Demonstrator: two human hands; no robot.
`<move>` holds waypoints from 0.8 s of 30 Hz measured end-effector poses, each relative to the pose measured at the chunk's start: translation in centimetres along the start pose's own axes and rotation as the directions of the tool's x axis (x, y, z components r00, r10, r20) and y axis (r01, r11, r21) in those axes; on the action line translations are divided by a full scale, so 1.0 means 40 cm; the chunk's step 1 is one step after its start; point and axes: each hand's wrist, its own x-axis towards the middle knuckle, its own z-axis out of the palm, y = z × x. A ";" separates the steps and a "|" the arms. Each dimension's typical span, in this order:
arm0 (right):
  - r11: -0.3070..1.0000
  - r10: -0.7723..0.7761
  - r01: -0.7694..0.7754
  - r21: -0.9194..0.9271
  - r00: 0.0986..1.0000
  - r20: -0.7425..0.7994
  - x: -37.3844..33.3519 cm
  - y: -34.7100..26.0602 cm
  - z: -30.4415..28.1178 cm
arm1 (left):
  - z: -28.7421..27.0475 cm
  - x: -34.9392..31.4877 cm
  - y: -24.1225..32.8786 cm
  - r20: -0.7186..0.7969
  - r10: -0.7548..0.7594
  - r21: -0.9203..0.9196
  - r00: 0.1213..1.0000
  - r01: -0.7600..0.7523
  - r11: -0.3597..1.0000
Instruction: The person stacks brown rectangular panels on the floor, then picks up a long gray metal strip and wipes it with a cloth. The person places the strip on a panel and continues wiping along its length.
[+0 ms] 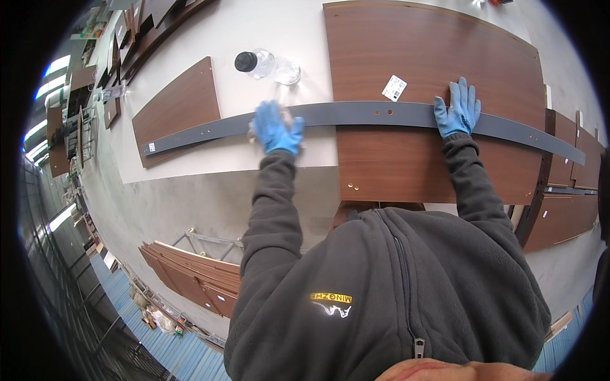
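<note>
A long grey strip board (356, 113) lies across two brown panels, bridging the gap between them. My left hand (274, 129), in a blue glove, presses on the strip left of its middle, slightly blurred. Edges of a crumpled pale cloth (288, 116) show under and beside its fingers. My right hand (459, 109), also gloved in blue, rests flat with fingers stretched, its palm over the strip and its fingertips on the large brown panel (432, 57). The smaller brown panel (184, 95) is under the strip's left end.
A clear bottle with a black cap (246, 61) lies beyond my left hand on the white surface (279, 22). A white label (394, 88) is on the large panel. More brown panels (562, 219) stand at right, and a stack of brown boards (197, 279) lies lower left.
</note>
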 end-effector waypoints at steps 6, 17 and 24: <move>0.989 -0.022 0.033 -0.146 0.997 0.074 0.023 -0.097 -0.036 | 0.022 -0.020 0.116 -0.079 0.205 -0.232 0.975 -0.218 0.948; 0.999 -0.021 0.019 -0.035 0.999 -0.034 0.019 -0.513 0.070 | 0.015 0.063 -0.299 0.004 0.081 -0.350 0.997 -0.075 0.934; 0.985 -0.112 0.110 -0.130 0.994 -0.003 0.028 -0.491 0.087 | -0.062 0.216 -1.143 0.031 -0.423 -0.057 0.906 0.424 0.904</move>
